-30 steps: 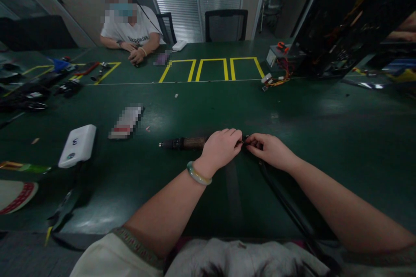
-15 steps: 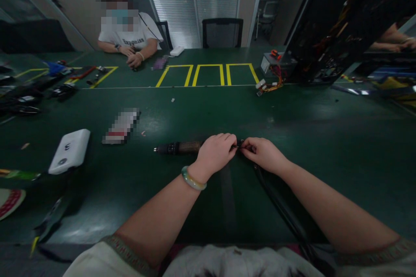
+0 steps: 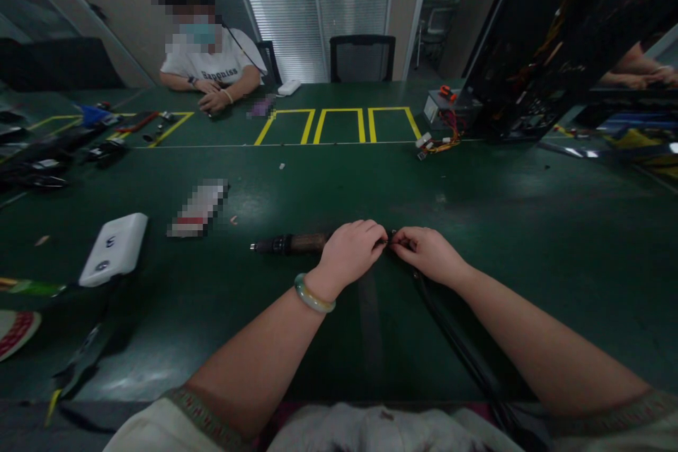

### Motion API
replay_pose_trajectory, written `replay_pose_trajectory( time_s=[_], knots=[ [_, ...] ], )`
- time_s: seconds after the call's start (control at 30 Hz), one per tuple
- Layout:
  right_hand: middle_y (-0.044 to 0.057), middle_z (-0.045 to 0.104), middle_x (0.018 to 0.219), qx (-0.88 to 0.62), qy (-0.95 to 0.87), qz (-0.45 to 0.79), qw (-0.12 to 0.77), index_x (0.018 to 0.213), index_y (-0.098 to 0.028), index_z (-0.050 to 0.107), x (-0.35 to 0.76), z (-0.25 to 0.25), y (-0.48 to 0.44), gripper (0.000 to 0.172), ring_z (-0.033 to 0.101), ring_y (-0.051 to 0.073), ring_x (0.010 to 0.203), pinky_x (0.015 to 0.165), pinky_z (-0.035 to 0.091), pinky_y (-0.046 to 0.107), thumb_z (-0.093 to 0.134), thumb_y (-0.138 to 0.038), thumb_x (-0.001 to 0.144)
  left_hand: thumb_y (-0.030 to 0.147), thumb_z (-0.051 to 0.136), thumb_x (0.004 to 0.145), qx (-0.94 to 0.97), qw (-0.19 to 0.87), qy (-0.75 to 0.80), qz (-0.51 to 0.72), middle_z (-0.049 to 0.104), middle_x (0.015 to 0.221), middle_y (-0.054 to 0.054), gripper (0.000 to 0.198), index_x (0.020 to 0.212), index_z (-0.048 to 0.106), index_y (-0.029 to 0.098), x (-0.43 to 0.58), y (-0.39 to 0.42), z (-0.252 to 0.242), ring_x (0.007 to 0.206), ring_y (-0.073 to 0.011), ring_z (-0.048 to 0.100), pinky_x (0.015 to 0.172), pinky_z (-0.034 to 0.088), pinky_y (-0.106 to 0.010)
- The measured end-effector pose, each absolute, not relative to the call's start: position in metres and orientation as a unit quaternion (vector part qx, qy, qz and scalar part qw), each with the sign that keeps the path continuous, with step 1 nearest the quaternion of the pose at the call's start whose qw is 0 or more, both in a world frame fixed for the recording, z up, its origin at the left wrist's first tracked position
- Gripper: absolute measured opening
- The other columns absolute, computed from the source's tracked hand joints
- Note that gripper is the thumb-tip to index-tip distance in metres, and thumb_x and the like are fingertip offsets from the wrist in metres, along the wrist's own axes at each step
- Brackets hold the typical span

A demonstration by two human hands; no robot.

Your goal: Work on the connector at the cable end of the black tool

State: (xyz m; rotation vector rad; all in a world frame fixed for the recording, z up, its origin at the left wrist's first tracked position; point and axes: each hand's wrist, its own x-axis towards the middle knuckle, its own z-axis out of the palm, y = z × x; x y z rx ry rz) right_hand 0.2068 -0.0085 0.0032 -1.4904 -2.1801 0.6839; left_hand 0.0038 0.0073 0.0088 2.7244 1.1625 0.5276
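Note:
An electric screwdriver point(image 3: 304, 243) with a dark body and a metal tip lies on the green table, its tip pointing left. My left hand point(image 3: 352, 251) is closed over its rear part, fingers curled near the tail end. Right beside it, my right hand point(image 3: 430, 252) pinches at that tail end with thumb and fingertips. What exactly the right fingertips hold is hidden. A black cable point(image 3: 450, 332) comes from under my right hand and runs down toward the table's near edge.
A white power bank point(image 3: 114, 248) and a blurred-out flat object point(image 3: 200, 208) lie to the left. Across the table sits a person point(image 3: 212, 70). Far right stand a metal power supply box point(image 3: 437, 111) with wires and a black computer case point(image 3: 522, 49). Cables and tools point(image 3: 53, 155) crowd the far left.
The view has shifted very slightly, so everything sits a little lower. Both hands stay at the screwdriver's tail end with almost no visible movement.

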Motion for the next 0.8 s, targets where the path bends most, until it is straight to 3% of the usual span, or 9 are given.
replay_pose_trajectory(
  time_s=[0.2, 0.43, 0.8],
  knots=[
    [-0.001, 0.068, 0.08, -0.535, -0.781, 0.248, 0.206, 0.088, -0.023, 0.067, 0.2064, 0.0024, -0.0083, 0.01, 0.061, 0.015, 0.07, 0.063, 0.041, 0.026, 0.06, -0.029, 0.087, 0.023, 0.059, 0.09, 0.894, 0.058, 0.406, 0.181, 0.062, 0.098, -0.002, 0.015, 0.104, 0.055, 0.021, 0.005, 0.0066, 0.0085, 0.092, -0.0187, 0.059, 0.082, 0.047, -0.033],
    [-0.002, 0.068, 0.079, -0.526, -0.794, 0.214, 0.218, 0.088, -0.023, 0.067, 0.2061, -0.0026, -0.0082, 0.007, 0.061, 0.015, 0.072, 0.069, 0.041, 0.028, 0.061, -0.027, 0.087, 0.021, 0.06, 0.089, 0.899, 0.069, 0.39, 0.187, 0.062, 0.094, -0.002, 0.006, 0.094, 0.057, 0.02, 0.0043, 0.0081, 0.0081, 0.09, -0.0191, 0.059, 0.08, 0.047, -0.034],
    [-0.002, 0.068, 0.081, -0.534, -0.788, 0.214, 0.219, 0.088, -0.024, 0.066, 0.2063, -0.0049, -0.0082, 0.007, 0.061, 0.015, 0.072, 0.07, 0.042, 0.028, 0.061, -0.028, 0.088, 0.02, 0.059, 0.089, 0.901, 0.072, 0.385, 0.188, 0.062, 0.095, -0.002, 0.006, 0.095, 0.057, 0.019, 0.0044, 0.0081, 0.0089, 0.091, -0.0189, 0.059, 0.082, 0.047, -0.034]
  ],
)
